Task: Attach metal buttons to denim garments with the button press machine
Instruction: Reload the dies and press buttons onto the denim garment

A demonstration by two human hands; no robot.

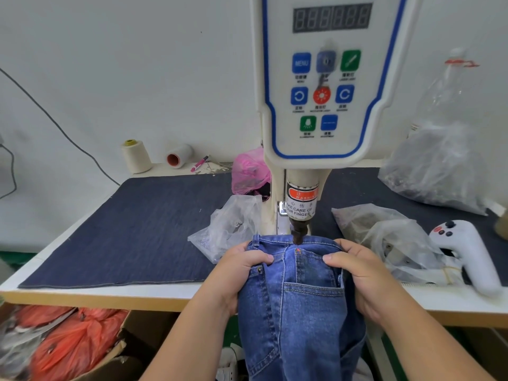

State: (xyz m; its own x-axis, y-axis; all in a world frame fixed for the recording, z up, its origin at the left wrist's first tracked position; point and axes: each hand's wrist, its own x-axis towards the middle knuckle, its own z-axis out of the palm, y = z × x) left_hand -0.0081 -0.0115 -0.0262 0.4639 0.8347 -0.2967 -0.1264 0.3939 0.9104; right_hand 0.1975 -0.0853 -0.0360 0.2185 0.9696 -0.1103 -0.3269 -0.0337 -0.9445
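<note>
Nearest to me the jeans (299, 312) hang off the front edge of the counter (110, 294), legs dropping toward the floor, waistband up on the press. My left hand (239, 266) grips the denim on the left side of the waistband, fingers curled over a fold just above a small rivet (259, 268). My right hand (357, 270) grips the right side the same way, thumb lying across the top of the pocket (313, 295). Both hands are closed on cloth — neither is free.

Between my two grips, about midway, a red light dot (297, 249) sits on the denim at the waistband seam, and the dark punch (297, 233) of the button press (324, 105) stands straight above it, just short of the fabric. That is the line that matters: the spot lies ahead of both thumbs, centred, with the garment's long axis running from the punch back toward me. My guess is the cloth is being held taut for the strike, and my fingers stay close — the warning label (301, 200) says as much.

Further back on the counter lie clear bags (228, 229) to either side, a pink bag (248, 171), a white handheld controller (467, 251) on the right, and thread cones (136, 156) by the wall.
</note>
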